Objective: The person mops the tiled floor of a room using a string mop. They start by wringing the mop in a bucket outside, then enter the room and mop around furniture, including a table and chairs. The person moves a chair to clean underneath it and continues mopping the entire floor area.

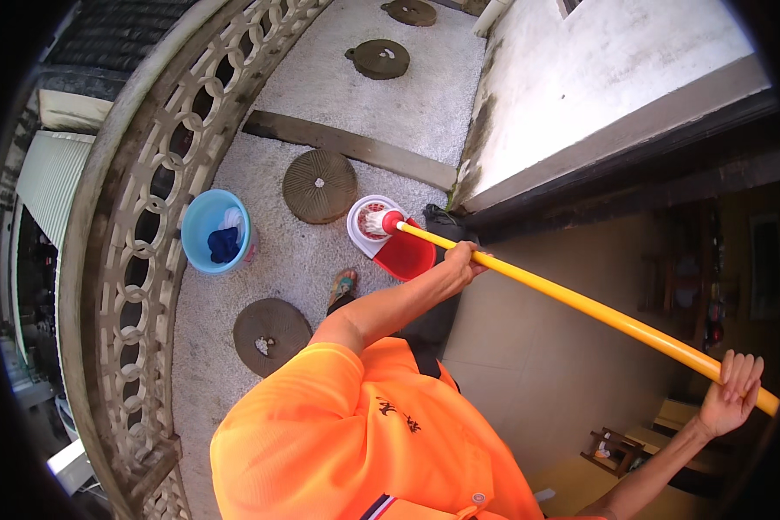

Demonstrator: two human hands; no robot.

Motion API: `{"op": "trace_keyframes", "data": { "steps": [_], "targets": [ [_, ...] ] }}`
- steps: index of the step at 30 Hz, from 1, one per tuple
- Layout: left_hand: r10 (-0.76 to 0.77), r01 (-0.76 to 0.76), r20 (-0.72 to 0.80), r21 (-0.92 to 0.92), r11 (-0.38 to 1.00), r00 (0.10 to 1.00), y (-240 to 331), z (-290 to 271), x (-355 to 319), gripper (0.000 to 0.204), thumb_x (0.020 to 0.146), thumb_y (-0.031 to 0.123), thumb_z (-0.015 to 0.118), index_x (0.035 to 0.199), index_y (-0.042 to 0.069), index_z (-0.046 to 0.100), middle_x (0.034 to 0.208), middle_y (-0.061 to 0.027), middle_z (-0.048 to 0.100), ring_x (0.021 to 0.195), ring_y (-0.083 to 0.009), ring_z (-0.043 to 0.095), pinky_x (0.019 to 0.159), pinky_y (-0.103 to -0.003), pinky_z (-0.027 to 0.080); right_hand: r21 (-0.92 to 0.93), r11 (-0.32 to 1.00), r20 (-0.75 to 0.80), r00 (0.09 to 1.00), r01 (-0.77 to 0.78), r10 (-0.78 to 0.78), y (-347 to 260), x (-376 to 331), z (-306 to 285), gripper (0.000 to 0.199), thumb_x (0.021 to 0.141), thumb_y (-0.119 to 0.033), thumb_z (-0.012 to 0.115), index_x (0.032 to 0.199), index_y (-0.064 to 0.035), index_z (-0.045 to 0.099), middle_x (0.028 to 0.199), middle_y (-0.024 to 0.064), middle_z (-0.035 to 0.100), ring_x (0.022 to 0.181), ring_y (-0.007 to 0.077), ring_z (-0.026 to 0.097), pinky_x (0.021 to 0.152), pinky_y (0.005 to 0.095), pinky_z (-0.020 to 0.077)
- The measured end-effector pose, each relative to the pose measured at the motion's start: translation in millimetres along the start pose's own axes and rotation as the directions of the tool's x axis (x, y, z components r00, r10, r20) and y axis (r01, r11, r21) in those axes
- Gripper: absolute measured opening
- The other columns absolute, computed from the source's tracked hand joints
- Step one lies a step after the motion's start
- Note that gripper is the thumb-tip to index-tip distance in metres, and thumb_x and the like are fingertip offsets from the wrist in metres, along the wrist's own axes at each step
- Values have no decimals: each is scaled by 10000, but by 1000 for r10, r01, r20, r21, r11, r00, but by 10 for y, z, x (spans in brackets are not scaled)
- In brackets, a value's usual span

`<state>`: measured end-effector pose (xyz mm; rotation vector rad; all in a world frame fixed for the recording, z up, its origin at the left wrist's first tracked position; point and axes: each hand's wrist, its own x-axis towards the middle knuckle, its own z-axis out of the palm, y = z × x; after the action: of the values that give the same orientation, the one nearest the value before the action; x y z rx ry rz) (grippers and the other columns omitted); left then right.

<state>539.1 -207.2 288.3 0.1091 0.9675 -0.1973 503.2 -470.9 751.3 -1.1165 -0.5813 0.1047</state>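
Note:
A mop with a long yellow handle [581,301] slants across from the lower right. Its red head and white strands [376,223] rest in the round red basket of a red and white mop bucket [407,259]. My left hand [464,263] is closed around the handle a short way above the mop head. Close to the upper end, my right hand [731,395] wraps its fingers over the handle. Both forearms are bare below orange sleeves. The strands' lower part inside the basket is hidden.
A light blue bucket [201,213] with white and dark blue cloths stands left. Round grooved stone slabs [320,186] lie along the pebbled floor. A curved openwork balustrade [145,251] bounds the left side; a white wall [581,87] and a dark doorway are right. A low ledge [347,144] crosses ahead.

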Motion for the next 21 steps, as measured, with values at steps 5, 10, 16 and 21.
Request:
{"op": "trace_keyframes", "data": {
  "steps": [5, 10, 16, 21],
  "targets": [
    [75, -129, -191, -288, 949, 979, 330, -185, 365, 199, 725, 77, 550, 852, 6, 414, 724, -143, 426, 567, -246, 449, 523, -390, 480, -84, 978, 195, 959, -193, 206, 461, 126, 714, 240, 798, -73, 577, 779, -105, 340, 709, 11, 362, 732, 146, 349, 773, 317, 295],
    [63, -11, 73, -567, 824, 995, 306, -353, 454, 172, 772, 128, 541, 734, 46, 394, 570, -58, 395, 470, -201, 432, 468, -360, 450, 78, 975, 183, 964, -210, 193, 292, 246, 1087, 192, 773, 6, 506, 703, -99, 362, 624, -4, 319, 616, 133, 370, 710, 236, 340],
    [-159, 96, -137, -377, 921, 978, 525, -444, 392, 198, 844, 194, 500, 807, 61, 358, 486, -48, 334, 393, -180, 370, 418, -299, 407, -71, 973, 796, 576, -220, 188, 731, 798, 1187, 227, 738, -55, 632, 605, -81, 450, 483, -30, 349, 443, 96, 373, 601, 174, 366],
    [-53, 191, 234, -624, 757, 971, 486, -518, 537, 381, 903, 371, 450, 648, 106, 348, 440, -19, 285, 363, -157, 333, 373, -288, 341, -359, 921, -2, 987, 149, -160, 323, 316, 1065, 336, 651, 98, 532, 592, -113, 277, 603, 29, 300, 541, 124, 274, 606, 216, 287]
  ]
}}
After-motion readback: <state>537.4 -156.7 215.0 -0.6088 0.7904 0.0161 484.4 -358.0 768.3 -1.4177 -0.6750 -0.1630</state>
